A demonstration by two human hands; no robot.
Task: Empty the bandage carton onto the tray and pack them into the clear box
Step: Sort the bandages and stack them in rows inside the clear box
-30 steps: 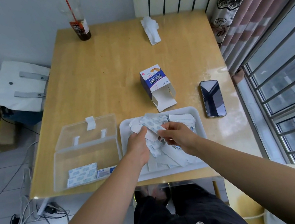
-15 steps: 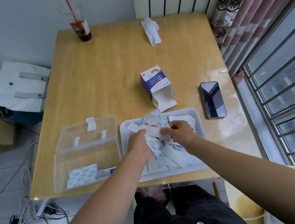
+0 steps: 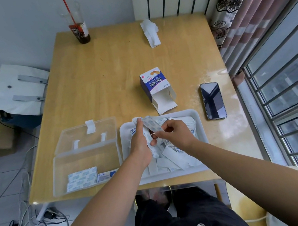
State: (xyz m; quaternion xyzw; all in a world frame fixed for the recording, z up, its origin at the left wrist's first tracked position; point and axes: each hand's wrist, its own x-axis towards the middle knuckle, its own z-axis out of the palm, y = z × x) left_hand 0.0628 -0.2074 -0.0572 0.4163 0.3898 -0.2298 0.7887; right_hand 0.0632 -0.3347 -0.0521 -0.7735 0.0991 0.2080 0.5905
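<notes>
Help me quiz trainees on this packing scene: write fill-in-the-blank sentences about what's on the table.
1. The left hand and right hand both grip ____ above the tray.
2. The clear box sits on the tray's ____ side.
3. The phone lies to the ____ of the tray.
4. The carton lies on the table with its end flap ____.
Missing: bandages; left; right; open.

Wooden table [image 3: 108, 80], tray [image 3: 200, 123], clear box [image 3: 84, 158], carton [image 3: 154, 84], phone [image 3: 213, 101], cup [image 3: 79, 31], perhaps crumpled tissue [image 3: 151, 32]

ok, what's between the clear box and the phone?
The white tray, piled with bandages; the left hand and right hand hold some over it. Head view.
</notes>
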